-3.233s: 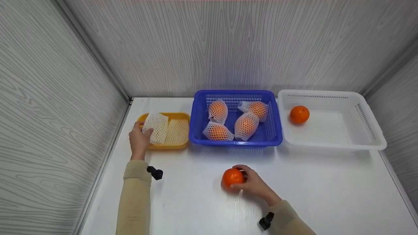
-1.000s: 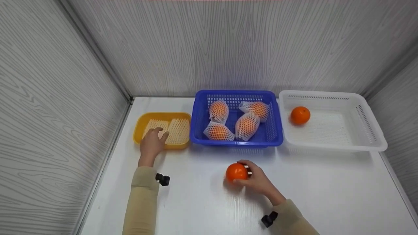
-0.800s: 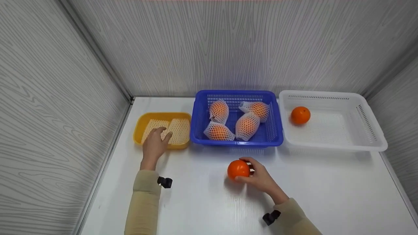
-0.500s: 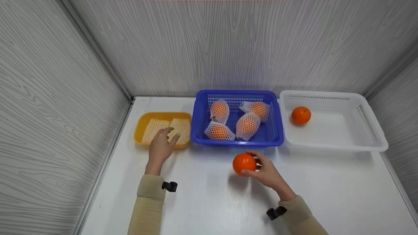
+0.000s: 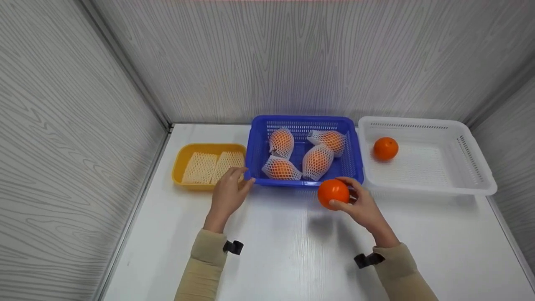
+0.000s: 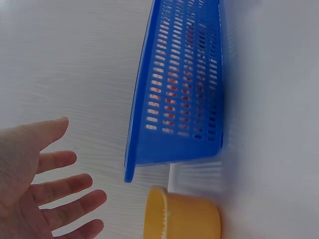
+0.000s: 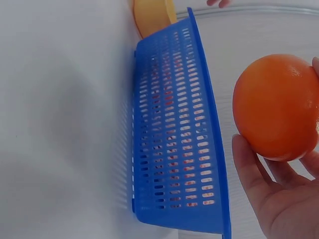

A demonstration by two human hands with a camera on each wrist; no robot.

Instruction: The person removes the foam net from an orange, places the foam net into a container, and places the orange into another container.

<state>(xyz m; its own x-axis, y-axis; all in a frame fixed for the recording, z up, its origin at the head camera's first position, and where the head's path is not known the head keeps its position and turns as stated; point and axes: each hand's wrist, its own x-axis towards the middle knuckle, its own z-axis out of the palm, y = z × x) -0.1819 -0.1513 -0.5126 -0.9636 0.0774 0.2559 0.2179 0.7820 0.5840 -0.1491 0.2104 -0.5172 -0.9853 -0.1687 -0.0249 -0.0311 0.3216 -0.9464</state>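
Note:
My right hand (image 5: 365,209) grips a bare orange (image 5: 333,194) between thumb and fingers. The orange is held above the table in front of the blue basket (image 5: 267,182), its shadow lying on the tabletop below. In the right wrist view the orange (image 7: 276,107) sits against the fingers, clear of the blue basket (image 7: 219,164). My left hand (image 5: 228,194) hovers by the yellow tray (image 5: 177,171) and the basket's left front corner, fingers loosely extended and holding nothing. Inside the tray lie white foam net sleeves (image 5: 200,167) in two flat piles.
Inside the blue basket lie several net-wrapped oranges (image 5: 318,161). The white basket (image 5: 468,190) to its right holds one bare orange (image 5: 385,148). Wood-grain walls (image 5: 292,62) stand behind and at both sides of the white table (image 5: 271,259).
My left hand first held a net sleeve, which now lies in the tray; the hand has moved right, away from it. My right hand has lifted the orange off the table, up and rightward.

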